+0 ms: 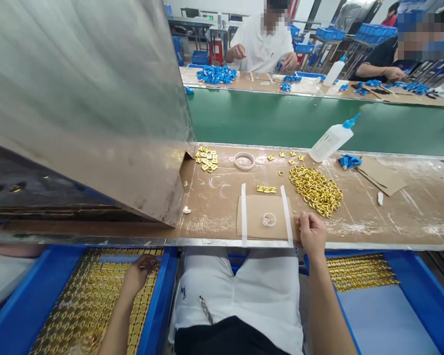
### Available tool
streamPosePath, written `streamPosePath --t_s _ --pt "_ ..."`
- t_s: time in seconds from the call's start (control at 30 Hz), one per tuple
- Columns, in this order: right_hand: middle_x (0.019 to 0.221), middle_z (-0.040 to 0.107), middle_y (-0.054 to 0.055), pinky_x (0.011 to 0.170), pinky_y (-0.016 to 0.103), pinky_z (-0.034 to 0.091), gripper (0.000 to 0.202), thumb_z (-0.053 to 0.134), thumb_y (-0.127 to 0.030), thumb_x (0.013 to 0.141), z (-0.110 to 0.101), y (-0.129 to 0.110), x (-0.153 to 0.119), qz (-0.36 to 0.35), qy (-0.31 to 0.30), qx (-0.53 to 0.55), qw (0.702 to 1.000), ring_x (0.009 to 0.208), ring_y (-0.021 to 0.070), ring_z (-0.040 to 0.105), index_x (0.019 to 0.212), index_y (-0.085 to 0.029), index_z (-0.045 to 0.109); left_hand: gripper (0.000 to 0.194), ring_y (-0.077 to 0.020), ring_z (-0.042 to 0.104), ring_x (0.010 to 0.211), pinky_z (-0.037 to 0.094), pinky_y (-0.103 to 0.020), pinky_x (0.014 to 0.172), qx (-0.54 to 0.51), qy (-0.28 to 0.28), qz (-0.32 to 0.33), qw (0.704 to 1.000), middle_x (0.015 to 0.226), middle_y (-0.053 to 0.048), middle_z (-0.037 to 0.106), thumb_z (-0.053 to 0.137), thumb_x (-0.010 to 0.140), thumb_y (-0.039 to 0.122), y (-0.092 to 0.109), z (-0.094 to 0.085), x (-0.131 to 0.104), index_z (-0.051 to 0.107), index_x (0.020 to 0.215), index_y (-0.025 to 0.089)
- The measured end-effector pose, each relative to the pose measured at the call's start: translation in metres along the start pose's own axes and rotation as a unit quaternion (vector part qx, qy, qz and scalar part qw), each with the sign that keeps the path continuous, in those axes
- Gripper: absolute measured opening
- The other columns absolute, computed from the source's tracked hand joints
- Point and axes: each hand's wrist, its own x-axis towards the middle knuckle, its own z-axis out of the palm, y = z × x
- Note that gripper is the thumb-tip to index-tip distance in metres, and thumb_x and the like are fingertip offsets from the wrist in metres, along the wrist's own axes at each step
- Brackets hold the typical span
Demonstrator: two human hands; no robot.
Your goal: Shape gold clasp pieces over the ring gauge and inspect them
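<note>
My left hand [137,275] reaches over the blue tray on the left, its fingers curled at the gold chain strips [107,291] lying in rows there. Whatever those fingertips pinch is too small to make out. Knuckles up, my right hand [313,232] rests on the bench edge as a loose fist, and nothing shows in it. Beside it lies a cardboard pad [259,231] with white tape strips and a small clear ring [269,220]. Above the pad is a short row of joined gold links [266,189]. A heap of gold rings [316,190] sits beyond my right hand.
Loose gold squares [207,159], a tape roll [244,160] and a tilted white bottle [332,142] stand along the bench. A large metal housing [81,108] blocks the left. The right blue tray [422,281] holds gold chains. Across the green belt [259,116], two people work.
</note>
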Motion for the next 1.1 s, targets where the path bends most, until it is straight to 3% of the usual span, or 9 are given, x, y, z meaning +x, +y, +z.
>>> streamPosePath --t_s 0.1,0.2,0.3,0.43,0.6,0.83,0.9,1.0,1.1 --pt "0.049 0.049 -0.002 0.050 0.028 0.035 0.063 0.049 -0.079 0.086 0.000 -0.001 -0.001 0.003 0.003 -0.001 1.000 0.047 0.0136 0.043 0.057 -0.023 0.050 0.042 -0.0256 0.072 0.069 0.059 -0.033 0.062 -0.101 -0.019 -0.013 0.995 0.067 -0.004 0.072 0.067 0.069 0.065 -0.002 -0.038 -0.021 0.063 0.070 0.022" --pt "0.047 0.048 -0.003 0.049 0.029 0.034 0.062 0.050 -0.077 0.086 0.000 -0.002 -0.001 0.005 0.001 -0.003 1.000 0.045 0.0136 0.041 0.057 -0.023 0.050 0.050 -0.0220 0.066 0.068 0.058 -0.032 0.063 -0.288 -0.027 -0.018 0.957 0.070 -0.004 0.070 0.082 0.057 0.065 0.008 -0.072 -0.047 0.070 0.077 0.021" --pt "0.046 0.048 -0.002 0.048 0.029 0.033 0.062 0.048 -0.078 0.086 0.000 -0.003 -0.001 -0.007 0.002 -0.023 1.000 0.045 0.0139 0.042 0.056 -0.023 0.051 0.046 -0.0171 0.059 0.060 0.054 -0.029 0.057 -0.390 -0.002 -0.001 0.921 0.068 -0.002 0.067 0.087 0.057 0.059 0.037 -0.083 -0.070 0.074 0.079 0.020" --pt "0.049 0.054 0.001 0.051 0.029 0.036 0.064 0.046 -0.079 0.086 -0.001 -0.003 0.000 -0.025 0.002 -0.042 0.999 0.050 0.0163 0.048 0.057 -0.023 0.051 0.036 -0.0194 0.063 0.074 0.056 -0.031 0.067 -0.414 -0.040 0.068 0.907 0.090 -0.008 0.072 0.082 0.069 0.050 0.098 -0.053 -0.077 0.076 0.085 0.018" --pt "0.052 0.055 0.001 0.053 0.029 0.037 0.063 0.046 -0.078 0.088 -0.004 0.001 -0.002 -0.019 -0.017 -0.045 0.999 0.050 0.0165 0.050 0.059 -0.022 0.054 0.027 -0.0160 0.060 0.072 0.050 -0.027 0.069 -0.414 -0.053 0.138 0.898 0.078 -0.002 0.065 0.076 0.075 0.041 0.174 0.009 -0.052 0.062 0.080 0.019" --pt "0.051 0.053 0.000 0.051 0.029 0.037 0.062 0.045 -0.075 0.091 -0.003 0.006 0.000 -0.023 -0.009 -0.034 0.999 0.049 0.0157 0.048 0.059 -0.022 0.053 0.016 -0.0179 0.064 0.087 0.051 -0.029 0.079 -0.344 -0.134 0.232 0.900 0.101 -0.008 0.070 0.054 0.095 0.033 0.234 0.044 -0.027 0.060 0.100 0.019" --pt "0.051 0.054 0.000 0.051 0.029 0.038 0.060 0.046 -0.074 0.092 -0.006 0.004 -0.006 -0.023 0.012 -0.019 0.999 0.049 0.0161 0.048 0.061 -0.022 0.054 0.021 -0.0183 0.065 0.092 0.053 -0.032 0.085 -0.384 -0.176 0.247 0.872 0.113 -0.011 0.070 0.054 0.098 0.035 0.239 0.046 -0.026 0.058 0.111 0.019" --pt "0.055 0.056 0.001 0.055 0.030 0.042 0.055 0.049 -0.068 0.095 -0.007 -0.012 -0.031 -0.046 0.030 0.027 0.998 0.052 0.0172 0.051 0.063 -0.023 0.056 0.033 -0.0215 0.070 0.101 0.054 -0.038 0.093 -0.499 -0.268 0.252 0.785 0.127 -0.017 0.068 0.054 0.100 0.042 0.238 0.051 -0.030 0.053 0.125 0.020" --pt "0.063 0.062 0.003 0.053 0.030 0.044 0.043 0.055 -0.057 0.097 0.003 -0.039 -0.066 0.014 -0.126 0.145 0.981 0.053 0.0170 0.054 0.074 -0.022 0.064 0.039 -0.0271 0.069 0.117 0.051 -0.046 0.104 -0.565 -0.346 0.250 0.706 0.132 -0.018 0.067 0.055 0.101 0.045 0.233 0.058 -0.039 0.050 0.131 0.022"
